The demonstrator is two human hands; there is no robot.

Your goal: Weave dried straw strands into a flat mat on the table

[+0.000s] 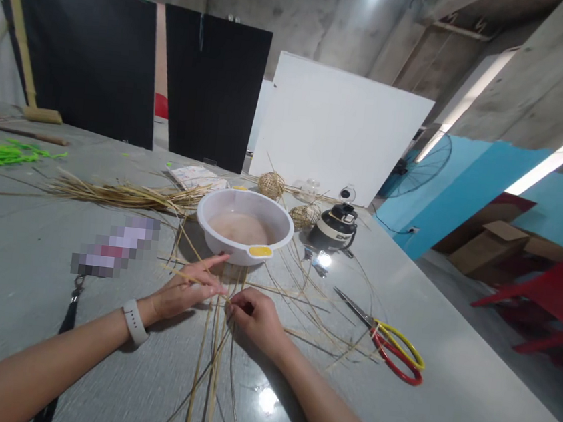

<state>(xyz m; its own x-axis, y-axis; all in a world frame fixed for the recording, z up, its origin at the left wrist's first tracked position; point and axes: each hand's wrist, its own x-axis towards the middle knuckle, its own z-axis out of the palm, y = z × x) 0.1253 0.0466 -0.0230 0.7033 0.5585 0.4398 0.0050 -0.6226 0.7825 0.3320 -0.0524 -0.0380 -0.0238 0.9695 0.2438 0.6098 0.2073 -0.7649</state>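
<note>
your left hand (187, 290) has its index finger stretched toward the basin (222, 246), and i cannot tell whether its thumb and other fingers pinch anything. between your hands, strips (214, 378) cross and run toward the near edge of the table (465, 418), and your right hand (259, 317) pinches one, thumb and forefinger pressed together. the step in hand looks like setting one strip across others, so the next move calls for a steady pinch, with the scissors (374, 329) lying apart toward the right edge.
</note>
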